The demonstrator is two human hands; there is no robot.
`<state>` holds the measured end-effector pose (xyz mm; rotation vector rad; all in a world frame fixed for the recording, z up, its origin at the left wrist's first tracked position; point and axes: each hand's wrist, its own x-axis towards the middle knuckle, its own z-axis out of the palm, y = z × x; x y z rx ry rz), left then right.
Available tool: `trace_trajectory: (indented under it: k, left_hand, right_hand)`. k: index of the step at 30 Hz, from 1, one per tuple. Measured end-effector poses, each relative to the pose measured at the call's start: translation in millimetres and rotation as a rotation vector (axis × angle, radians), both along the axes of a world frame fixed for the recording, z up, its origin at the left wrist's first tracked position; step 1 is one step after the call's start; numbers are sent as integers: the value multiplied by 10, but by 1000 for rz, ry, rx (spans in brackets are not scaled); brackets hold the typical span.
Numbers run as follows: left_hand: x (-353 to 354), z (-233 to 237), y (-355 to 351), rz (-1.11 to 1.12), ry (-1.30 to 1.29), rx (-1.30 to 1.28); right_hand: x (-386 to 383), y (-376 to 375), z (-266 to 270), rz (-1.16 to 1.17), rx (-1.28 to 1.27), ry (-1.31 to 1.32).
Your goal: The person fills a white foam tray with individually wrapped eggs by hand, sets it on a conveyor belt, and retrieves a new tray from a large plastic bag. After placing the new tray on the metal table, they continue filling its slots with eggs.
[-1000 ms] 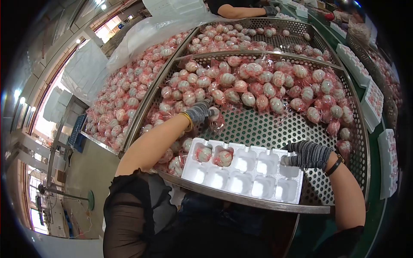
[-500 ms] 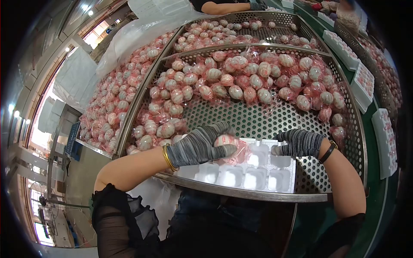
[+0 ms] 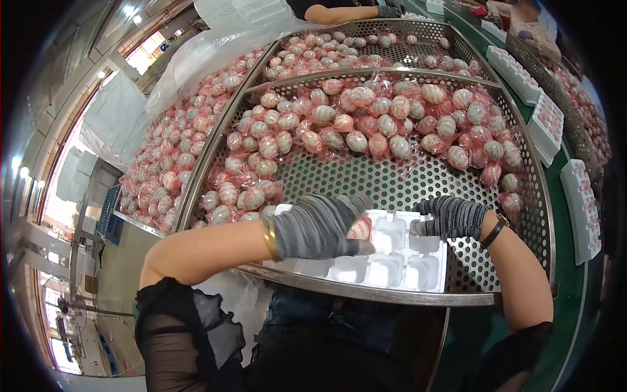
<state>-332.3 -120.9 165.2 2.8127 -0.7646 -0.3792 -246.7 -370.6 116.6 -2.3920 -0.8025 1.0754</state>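
A white egg tray (image 3: 403,258) with square cups lies at the near edge of a perforated metal bin. My left hand (image 3: 313,228), in a striped grey glove, is over the tray's left part with fingers curled round an egg (image 3: 360,228) in red-printed clear wrap. Only the egg's right side shows; the hand hides the rest and the cups below. My right hand (image 3: 454,217), gloved alike, grips the tray's far right corner, its thumb over a cup. The cups visible along the right side hold no eggs.
Wrapped eggs (image 3: 388,125) are heaped along the bin's far and left sides, and more eggs (image 3: 163,160) fill a table at left. Filled trays (image 3: 547,127) line a green conveyor (image 3: 555,196) at right. Another person's arm (image 3: 343,13) reaches in at the top.
My left hand has shifted a little right with the wrapped egg and now covers more of it. My right hand stays at the tray's corner.
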Motion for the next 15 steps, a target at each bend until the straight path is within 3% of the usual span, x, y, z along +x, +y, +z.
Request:
trace_trajectory:
  k: [3,15]
  left_hand:
    - [112,107,168,-64,173,-120]
    - [284,-99,-40,-83,386,94]
  right_hand:
    - [1,-25,-70,11,18,-37]
    - [-57,32,77,-12,-30,-1]
